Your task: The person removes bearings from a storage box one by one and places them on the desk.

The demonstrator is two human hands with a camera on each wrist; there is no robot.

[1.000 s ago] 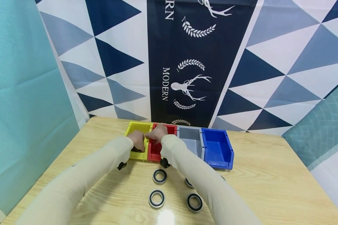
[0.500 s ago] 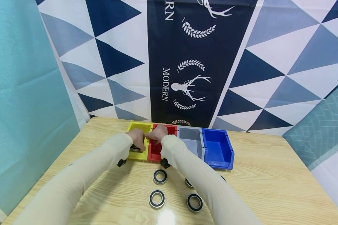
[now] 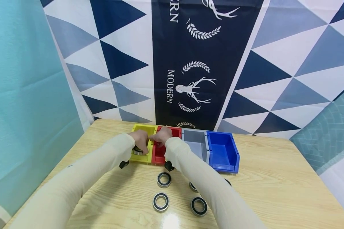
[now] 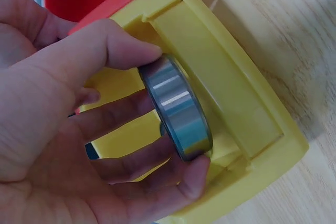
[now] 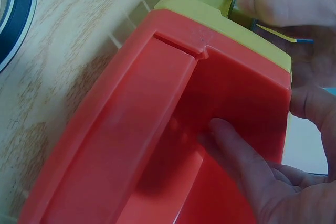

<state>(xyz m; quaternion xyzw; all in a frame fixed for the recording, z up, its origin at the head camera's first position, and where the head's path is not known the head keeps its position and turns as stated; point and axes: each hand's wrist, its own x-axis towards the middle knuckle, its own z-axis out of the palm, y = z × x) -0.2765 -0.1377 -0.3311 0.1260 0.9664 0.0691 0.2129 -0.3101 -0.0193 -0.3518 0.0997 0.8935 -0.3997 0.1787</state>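
My left hand (image 3: 140,141) pinches a metal ball bearing (image 4: 178,106) between thumb and fingers, over the front part of the yellow bin (image 4: 223,77). The bearing is tilted on edge, and its shiny outer ring faces the left wrist camera. Beside it, my right hand (image 3: 162,136) straddles the side wall where the red bin (image 5: 110,129) meets the yellow one. One digit reaches down inside the red bin, while another lies over on the yellow side, gripping the wall between them. The right palm is mostly hidden in the head view.
A grey bin (image 3: 195,145) and a blue bin (image 3: 222,151) continue the row to the right. Several bearings lie on the wooden table (image 3: 275,178), among them a near left bearing (image 3: 161,202) and a near right bearing (image 3: 199,206). My right sleeve (image 3: 200,178) partly covers others.
The bearing in my left hand has come into clearer view at the front of the yellow bin as the hand shifted slightly. My right hand stays at the bin wall.
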